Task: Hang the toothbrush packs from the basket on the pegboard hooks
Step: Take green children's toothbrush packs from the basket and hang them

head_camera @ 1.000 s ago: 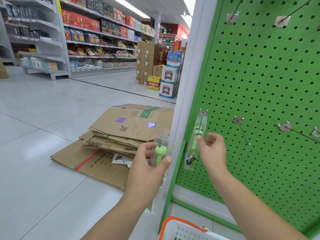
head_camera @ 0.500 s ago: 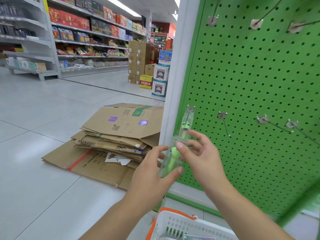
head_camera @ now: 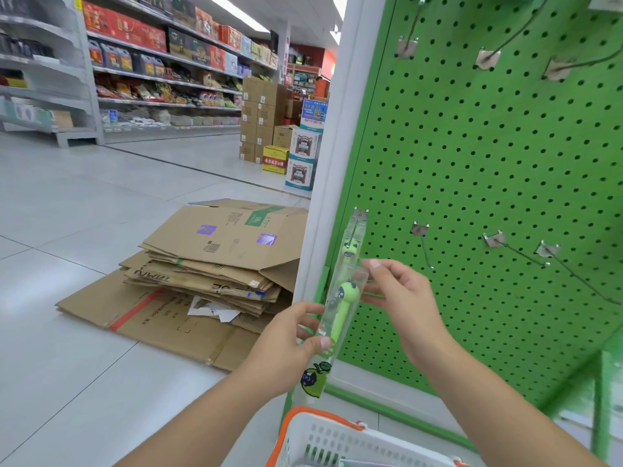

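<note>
The basket [head_camera: 323, 439] is being kept at the lower frame edge. A toothbrush pack [head_camera: 340, 318], judged light, thin and flexible, is being pinched by the left hand [head_camera: 290, 348] low and the right hand [head_camera: 401, 298] near its top, below the pegboard [head_camera: 488, 163].

Two bare forearms, no sleeves in view, hands [head_camera: 290, 345] without rings or gloves

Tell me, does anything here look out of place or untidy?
Yes. A pile of flattened cardboard boxes lies on the aisle floor left of the green pegboard, with torn paper scraps showing at its edge. Nothing looks spilled or damaged.
</note>
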